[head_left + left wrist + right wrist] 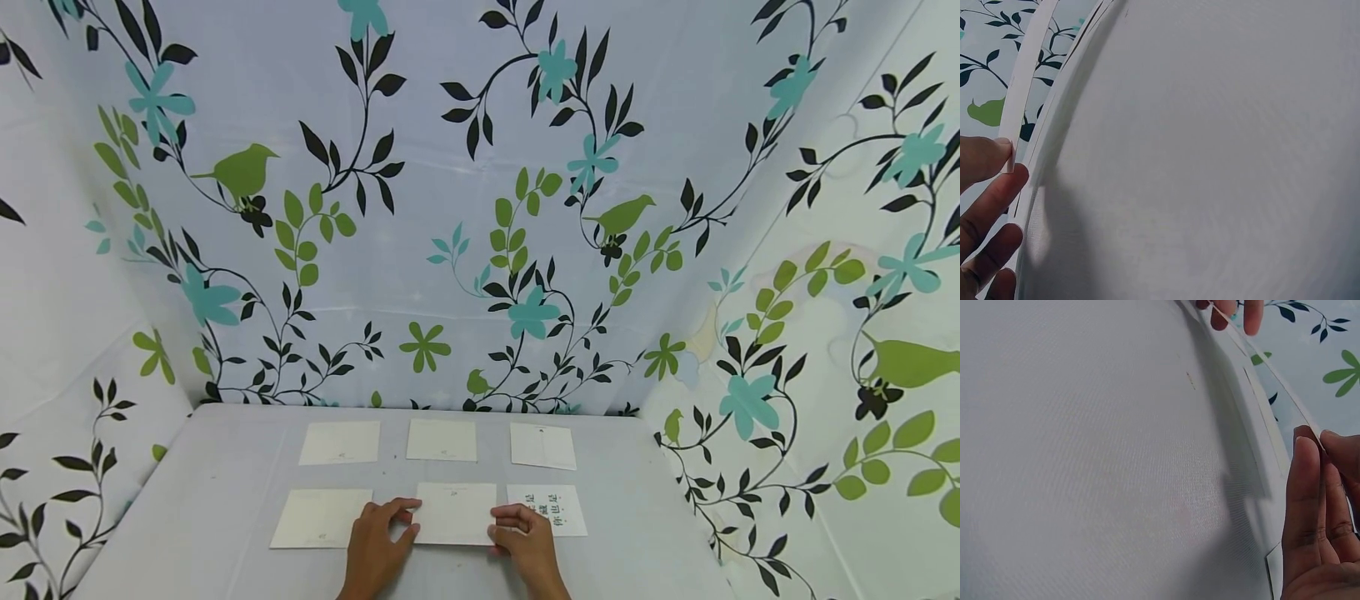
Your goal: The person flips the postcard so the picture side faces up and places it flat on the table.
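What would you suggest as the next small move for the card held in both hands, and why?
I would probably turn the held card over: its upper side looks nearly blank, while the lettered card on its right shows characters. The left hand and right hand pinch its opposite edges, and the wrist views show it raised off the table.

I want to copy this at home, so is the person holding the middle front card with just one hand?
No, the left hand and right hand pinch opposite sides of that card.

The front middle card (455,518) is off-white, the backdrop (442,175) teal-flowered and green-leaved
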`<action>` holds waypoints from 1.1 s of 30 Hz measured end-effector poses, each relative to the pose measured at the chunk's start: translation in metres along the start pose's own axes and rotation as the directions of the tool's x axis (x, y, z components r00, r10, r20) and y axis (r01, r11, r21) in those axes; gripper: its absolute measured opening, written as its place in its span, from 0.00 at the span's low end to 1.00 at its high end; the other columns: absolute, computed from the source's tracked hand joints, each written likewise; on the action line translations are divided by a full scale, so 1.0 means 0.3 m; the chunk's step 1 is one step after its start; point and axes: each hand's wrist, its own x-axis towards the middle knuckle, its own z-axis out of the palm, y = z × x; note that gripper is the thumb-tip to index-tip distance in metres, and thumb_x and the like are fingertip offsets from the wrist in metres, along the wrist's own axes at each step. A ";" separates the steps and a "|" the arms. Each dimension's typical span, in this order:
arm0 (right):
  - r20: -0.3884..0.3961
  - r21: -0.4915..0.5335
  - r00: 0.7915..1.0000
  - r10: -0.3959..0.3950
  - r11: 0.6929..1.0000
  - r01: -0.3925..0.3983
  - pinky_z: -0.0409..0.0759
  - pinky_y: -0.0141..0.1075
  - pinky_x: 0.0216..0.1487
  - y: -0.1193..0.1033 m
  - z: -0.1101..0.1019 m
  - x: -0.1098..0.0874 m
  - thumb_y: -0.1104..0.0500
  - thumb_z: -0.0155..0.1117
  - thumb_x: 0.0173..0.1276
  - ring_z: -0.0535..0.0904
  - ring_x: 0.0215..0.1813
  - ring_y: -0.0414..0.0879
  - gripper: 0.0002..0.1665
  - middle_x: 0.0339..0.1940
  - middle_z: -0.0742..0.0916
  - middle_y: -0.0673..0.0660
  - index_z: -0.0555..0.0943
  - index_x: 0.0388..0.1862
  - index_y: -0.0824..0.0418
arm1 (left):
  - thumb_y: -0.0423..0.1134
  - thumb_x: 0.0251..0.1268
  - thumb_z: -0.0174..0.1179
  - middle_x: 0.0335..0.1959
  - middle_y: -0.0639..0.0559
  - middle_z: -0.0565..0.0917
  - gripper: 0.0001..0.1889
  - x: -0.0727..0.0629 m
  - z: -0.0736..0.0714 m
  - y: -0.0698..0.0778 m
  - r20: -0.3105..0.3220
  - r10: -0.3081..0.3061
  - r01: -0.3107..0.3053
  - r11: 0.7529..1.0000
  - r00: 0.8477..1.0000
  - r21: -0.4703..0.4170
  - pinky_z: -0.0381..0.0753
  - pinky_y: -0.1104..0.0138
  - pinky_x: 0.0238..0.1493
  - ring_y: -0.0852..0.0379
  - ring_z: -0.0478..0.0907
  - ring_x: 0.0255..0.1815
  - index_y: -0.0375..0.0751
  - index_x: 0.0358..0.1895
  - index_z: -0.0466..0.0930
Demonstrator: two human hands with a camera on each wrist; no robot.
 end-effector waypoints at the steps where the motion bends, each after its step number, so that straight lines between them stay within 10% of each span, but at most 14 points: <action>1: 0.001 0.000 1.000 -0.001 1.000 0.001 0.90 0.40 0.41 0.000 -0.001 -0.001 0.70 0.74 0.62 0.87 0.39 0.44 0.19 0.45 0.91 0.57 0.86 0.53 0.67 | 0.37 0.55 0.79 0.31 0.70 0.87 0.17 0.000 0.000 0.001 0.000 -0.003 0.003 1.000 1.000 -0.007 0.69 0.61 0.46 0.64 0.71 0.37 0.62 0.47 0.91; 33: 0.025 0.016 0.999 -0.023 1.000 0.022 0.89 0.38 0.40 -0.007 -0.005 -0.024 0.68 0.75 0.62 0.87 0.39 0.44 0.19 0.46 0.91 0.60 0.86 0.53 0.68 | 0.37 0.56 0.77 0.30 0.71 0.84 0.15 -0.015 -0.006 0.007 0.030 -0.039 0.040 0.999 0.999 -0.022 0.70 0.66 0.41 0.65 0.68 0.36 0.62 0.43 0.90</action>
